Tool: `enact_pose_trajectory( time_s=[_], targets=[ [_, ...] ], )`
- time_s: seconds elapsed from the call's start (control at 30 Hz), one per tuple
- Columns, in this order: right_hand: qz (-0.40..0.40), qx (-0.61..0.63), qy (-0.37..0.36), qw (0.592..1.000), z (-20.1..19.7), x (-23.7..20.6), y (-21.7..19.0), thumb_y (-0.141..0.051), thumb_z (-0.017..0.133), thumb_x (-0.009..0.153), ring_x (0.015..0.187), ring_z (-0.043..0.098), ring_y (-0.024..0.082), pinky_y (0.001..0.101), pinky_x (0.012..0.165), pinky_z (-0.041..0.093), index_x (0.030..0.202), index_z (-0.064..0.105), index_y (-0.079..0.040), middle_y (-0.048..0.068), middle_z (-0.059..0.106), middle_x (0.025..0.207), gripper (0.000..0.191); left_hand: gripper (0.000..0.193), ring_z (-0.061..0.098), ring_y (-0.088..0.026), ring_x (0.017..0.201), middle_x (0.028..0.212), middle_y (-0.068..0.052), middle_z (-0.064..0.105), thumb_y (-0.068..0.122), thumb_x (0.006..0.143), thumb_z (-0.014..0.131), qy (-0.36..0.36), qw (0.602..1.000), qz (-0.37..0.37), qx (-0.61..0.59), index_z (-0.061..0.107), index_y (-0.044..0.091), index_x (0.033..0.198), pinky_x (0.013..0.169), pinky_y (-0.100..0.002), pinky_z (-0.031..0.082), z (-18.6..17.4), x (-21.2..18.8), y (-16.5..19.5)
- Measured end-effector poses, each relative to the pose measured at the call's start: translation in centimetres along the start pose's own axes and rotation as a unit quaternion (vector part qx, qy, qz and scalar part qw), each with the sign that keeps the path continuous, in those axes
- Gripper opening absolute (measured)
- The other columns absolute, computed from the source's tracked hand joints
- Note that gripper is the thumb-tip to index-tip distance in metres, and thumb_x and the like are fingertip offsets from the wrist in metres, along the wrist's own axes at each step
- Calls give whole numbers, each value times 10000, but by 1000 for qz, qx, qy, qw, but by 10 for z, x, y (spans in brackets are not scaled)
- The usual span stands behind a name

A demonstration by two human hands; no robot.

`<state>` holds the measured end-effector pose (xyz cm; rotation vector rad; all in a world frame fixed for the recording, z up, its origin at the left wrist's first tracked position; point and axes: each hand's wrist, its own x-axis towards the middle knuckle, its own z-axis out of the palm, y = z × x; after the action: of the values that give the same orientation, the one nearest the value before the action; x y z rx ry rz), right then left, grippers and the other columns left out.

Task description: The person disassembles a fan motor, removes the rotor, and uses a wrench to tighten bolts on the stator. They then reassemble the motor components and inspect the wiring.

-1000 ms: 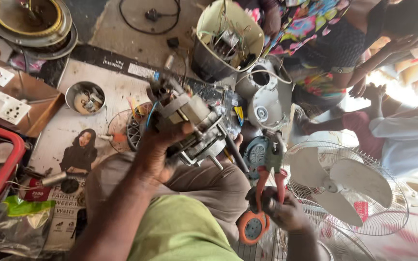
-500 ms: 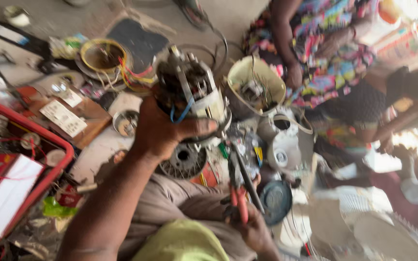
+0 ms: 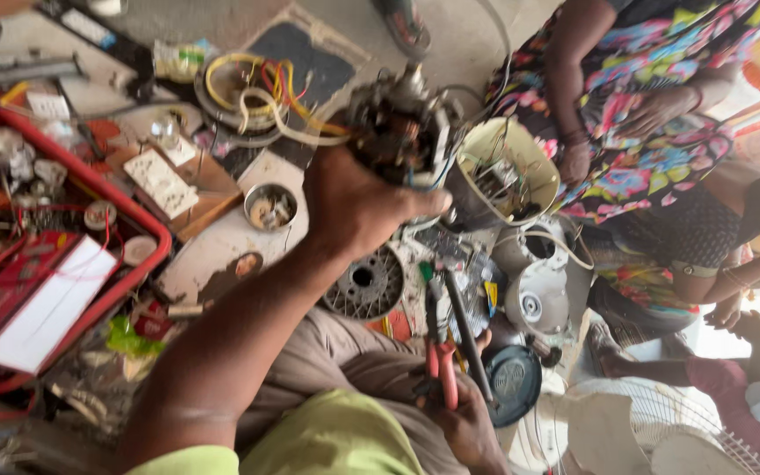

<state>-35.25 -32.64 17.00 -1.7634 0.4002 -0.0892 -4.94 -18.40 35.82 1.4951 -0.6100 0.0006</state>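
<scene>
The left hand (image 3: 358, 207) covers the near side of the blurred grey electric motor with copper windings (image 3: 402, 132). The right hand (image 3: 468, 422) is partly cut by the bottom edge, hiding the red-handled pliers' (image 3: 440, 347) grips; their tip is too small to tell.

Daylit floor scene, soft with motion blur

Strong daylight enters from the right edge, where the white fan grille (image 3: 661, 422) and the lower right corner wash out in glare. The centre and left lie in even, shadowless shade. Motion blur smears most of the frame, worst along the top and left; the red tray (image 3: 147, 224) looks soft.
</scene>
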Motion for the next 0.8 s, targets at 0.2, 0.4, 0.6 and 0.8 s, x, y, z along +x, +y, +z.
enact_pose_trajectory(
  time_s=[0.2,0.4,0.6,0.8],
  targets=[
    [101,20,-2,995,6,-3,17,38,736,829,960,686,180,294,904,521,1051,729,22,86,736,992,222,648,738,-180,842,936,2,766,215,474,989,51,996,-55,54,677,134,1036,817,-365,600,13,17,-14],
    [115,109,34,987,-1,0,13,-3,690,870,955,646,102,252,873,502,1132,727,7,2,703,1012,265,509,766,-216,910,1003,-75,769,40,602,961,37,944,-58,-323,692,72,1033,829,-401,686,15,19,-28],
    [134,17,25,991,11,24,-22,-105,762,908,892,574,75,239,783,479,1217,711,-8,-16,644,962,328,292,795,-190,762,880,-79,802,36,651,916,-3,940,-129,-314,772,53,905,749,-375,706,-2,18,-24],
    [147,-178,13,973,28,36,-63,-229,793,887,943,663,166,318,862,513,1296,698,-110,52,691,990,437,306,789,-189,762,883,-85,795,31,645,939,14,944,-129,-304,762,35,895,744,-371,704,-2,19,-19]
  ],
)
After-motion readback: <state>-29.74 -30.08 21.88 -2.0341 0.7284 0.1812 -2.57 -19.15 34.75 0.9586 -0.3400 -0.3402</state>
